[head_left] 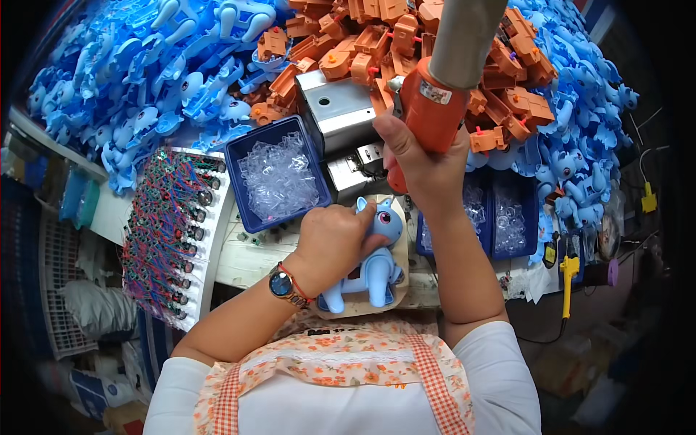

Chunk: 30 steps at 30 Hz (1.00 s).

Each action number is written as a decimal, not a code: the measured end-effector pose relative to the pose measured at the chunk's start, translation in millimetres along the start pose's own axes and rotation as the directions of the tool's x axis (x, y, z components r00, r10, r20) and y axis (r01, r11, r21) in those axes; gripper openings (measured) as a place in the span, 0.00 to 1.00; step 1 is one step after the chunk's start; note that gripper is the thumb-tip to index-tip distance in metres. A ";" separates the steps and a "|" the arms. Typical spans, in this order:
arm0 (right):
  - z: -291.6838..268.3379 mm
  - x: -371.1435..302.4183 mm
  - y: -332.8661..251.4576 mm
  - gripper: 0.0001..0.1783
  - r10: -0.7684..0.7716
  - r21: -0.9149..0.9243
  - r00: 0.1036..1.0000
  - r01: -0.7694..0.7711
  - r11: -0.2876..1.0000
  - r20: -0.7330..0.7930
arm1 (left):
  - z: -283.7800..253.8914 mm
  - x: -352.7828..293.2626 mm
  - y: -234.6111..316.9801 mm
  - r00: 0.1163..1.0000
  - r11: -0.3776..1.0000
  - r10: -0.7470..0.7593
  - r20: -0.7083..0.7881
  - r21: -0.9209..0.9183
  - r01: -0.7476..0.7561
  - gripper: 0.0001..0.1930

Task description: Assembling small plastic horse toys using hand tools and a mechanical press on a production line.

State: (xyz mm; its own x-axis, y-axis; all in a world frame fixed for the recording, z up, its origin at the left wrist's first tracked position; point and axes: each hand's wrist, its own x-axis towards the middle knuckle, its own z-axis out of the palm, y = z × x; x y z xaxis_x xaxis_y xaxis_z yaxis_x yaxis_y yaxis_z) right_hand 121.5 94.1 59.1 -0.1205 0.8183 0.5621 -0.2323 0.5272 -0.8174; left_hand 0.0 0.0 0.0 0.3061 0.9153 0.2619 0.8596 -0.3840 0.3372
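My left hand point(335, 241) is closed around the neck and head of a light blue toy pony point(376, 272) with a purple eye. The pony lies on a pale board point(395, 301) close to my body, at the table's front edge. Raised above the table, my right hand point(432, 168) grips a tool with an orange body point(429, 112). A thick grey cylinder point(466, 40) rises from that body toward the top edge. The tool's kind cannot be told, and its lower end is partly hidden by my hand.
A blue bin point(230, 148) of clear plastic parts stands left of metal boxes point(335, 109); more bins point(493, 250) lie right. Wired parts point(170, 239) cover a white tray. Orange housings point(355, 54) and blue toy shells point(170, 87) are heaped behind. A yellow-handled tool point(569, 272) hangs right.
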 end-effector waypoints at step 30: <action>1.3 -15.1 0.5 0.08 0.038 0.102 0.997 -0.045 0.994 0.069 | 6.0 0.8 -4.7 0.998 0.974 -0.009 -0.063 -0.225 -0.006 0.25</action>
State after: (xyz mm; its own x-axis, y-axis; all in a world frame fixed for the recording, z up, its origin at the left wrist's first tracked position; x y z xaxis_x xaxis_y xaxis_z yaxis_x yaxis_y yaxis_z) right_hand 122.0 81.8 50.3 -0.1954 0.8198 0.5382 -0.3240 0.4640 -0.8244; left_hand -1.3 3.2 -6.8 0.2723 0.9091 0.3151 0.7437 -0.4067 0.5306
